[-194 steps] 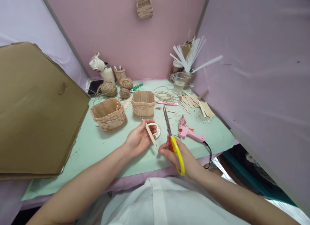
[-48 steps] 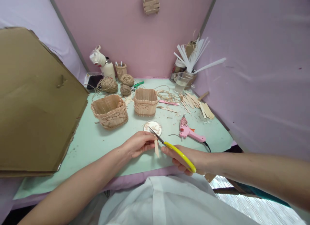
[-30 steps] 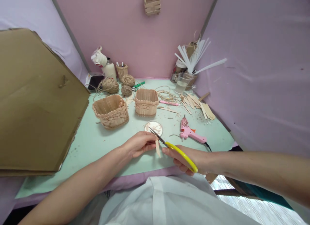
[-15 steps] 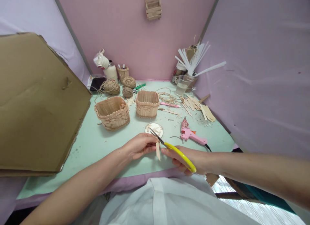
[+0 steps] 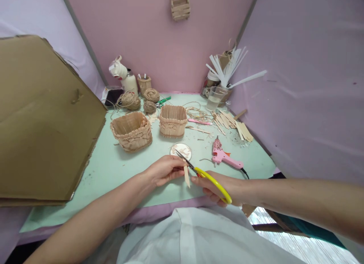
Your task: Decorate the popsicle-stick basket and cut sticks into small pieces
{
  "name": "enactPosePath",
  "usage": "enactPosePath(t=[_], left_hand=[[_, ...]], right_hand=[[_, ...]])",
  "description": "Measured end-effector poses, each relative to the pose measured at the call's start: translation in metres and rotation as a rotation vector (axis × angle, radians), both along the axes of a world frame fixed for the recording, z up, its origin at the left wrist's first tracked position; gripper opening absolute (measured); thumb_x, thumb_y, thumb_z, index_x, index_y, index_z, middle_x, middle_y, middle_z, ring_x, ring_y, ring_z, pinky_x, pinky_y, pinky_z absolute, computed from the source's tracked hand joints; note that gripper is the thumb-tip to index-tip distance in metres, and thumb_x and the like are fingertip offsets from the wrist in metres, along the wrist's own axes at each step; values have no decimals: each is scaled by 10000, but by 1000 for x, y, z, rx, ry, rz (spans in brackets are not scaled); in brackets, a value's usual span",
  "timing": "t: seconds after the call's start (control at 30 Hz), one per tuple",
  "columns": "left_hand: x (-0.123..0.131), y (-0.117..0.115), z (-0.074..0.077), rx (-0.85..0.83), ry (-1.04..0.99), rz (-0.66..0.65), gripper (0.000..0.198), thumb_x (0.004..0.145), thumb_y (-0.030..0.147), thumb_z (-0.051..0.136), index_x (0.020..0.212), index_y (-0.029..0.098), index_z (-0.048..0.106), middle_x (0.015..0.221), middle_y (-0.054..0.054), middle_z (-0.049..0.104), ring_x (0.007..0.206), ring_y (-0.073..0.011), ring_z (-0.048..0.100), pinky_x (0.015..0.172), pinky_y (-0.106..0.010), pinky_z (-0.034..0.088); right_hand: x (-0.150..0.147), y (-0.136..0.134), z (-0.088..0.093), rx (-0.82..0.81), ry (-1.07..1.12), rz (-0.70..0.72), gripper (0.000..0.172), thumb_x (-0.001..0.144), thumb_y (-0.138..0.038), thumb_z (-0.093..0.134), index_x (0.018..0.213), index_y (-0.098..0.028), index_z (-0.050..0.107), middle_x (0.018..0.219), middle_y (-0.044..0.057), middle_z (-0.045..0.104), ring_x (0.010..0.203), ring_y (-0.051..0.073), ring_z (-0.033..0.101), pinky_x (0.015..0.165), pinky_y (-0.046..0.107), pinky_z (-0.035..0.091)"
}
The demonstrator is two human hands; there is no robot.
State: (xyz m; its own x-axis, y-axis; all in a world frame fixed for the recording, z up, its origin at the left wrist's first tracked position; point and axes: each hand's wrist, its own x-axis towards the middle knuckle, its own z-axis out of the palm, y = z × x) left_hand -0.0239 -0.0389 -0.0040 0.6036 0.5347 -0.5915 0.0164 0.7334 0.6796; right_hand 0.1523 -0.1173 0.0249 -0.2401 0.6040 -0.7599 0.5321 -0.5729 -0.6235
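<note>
Between its thumb and fingers my left hand pinches a thin pale wooden strip, whose pointed end hangs toward me. My right hand is closed on yellow-handled scissors. Their metal blades cross the upper part of the strip beside my left fingertips, pointing away to the left. Just beyond the blades lies a round white lid or dish with small wood clippings on it. Behind it stand two small wooden baskets, one at the left and one nearer the middle.
A pink glue gun with a black cord lies at right. Wooden sticks, a clear plastic cup and white strips are behind it. Twine balls sit back left. A large cardboard piece stands at left.
The strip and scissors have shifted very slightly right. The grip of both hands looks the same, and the view has tilted a little.
</note>
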Motion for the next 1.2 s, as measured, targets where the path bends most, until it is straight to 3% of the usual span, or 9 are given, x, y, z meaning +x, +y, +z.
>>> enactPosePath(t=[0.27,0.47,0.57,0.73,0.93,1.03,1.1,1.2], left_hand=[[1,-3,-1,88,26,-21,105,652,193,658,686,100,623,651,-31,617,517,-47,546,514,-117,468],[-10,10,20,341,30,71,144,658,253,647,671,125,582,566,25,509,453,-35,419,381,-123,271],[-16,17,28,359,22,141,155,665,257,643,742,128,607,595,24,494,498,-44,421,437,-134,305],[-17,19,26,405,12,151,243,652,288,656,839,136,624,651,10,517,567,-69,462,516,-166,353],[-15,18,28,560,112,147,175,726,328,594,753,163,540,670,26,508,573,-70,470,533,-173,385],[-13,16,27,613,145,85,205,777,366,540,741,168,505,655,22,505,514,-67,450,440,-166,343],[-12,15,26,575,88,42,205,777,364,552,772,161,524,646,25,491,480,-53,413,394,-156,296],[-13,15,26,456,-32,65,208,735,321,626,823,143,563,687,21,483,534,-45,431,430,-141,336]], right_hand=[[-2,-3,18,-4,135,-96,479,767,-642,455,632,-202,322,528,-75,253,430,53,216,376,197,179],[8,-6,10,140,184,-197,510,775,-688,388,633,-204,313,503,-84,245,408,51,186,361,182,150],[10,-7,2,251,274,-240,490,812,-651,369,629,-206,276,502,-91,195,427,53,157,382,183,144],[4,-8,-15,435,402,-320,414,839,-573,418,685,-215,277,557,-90,210,461,57,183,410,185,180],[4,-10,-27,715,285,-355,362,833,-554,415,729,-218,326,555,-77,282,460,79,278,424,219,236],[7,-11,-24,842,146,-332,351,824,-525,432,691,-213,340,538,-63,331,483,94,312,462,241,267],[8,-11,-22,832,135,-317,345,831,-507,424,671,-215,337,524,-60,340,482,97,309,459,243,264],[7,-13,-23,746,198,-271,332,847,-483,423,671,-213,341,534,-59,345,478,92,300,449,237,246]])
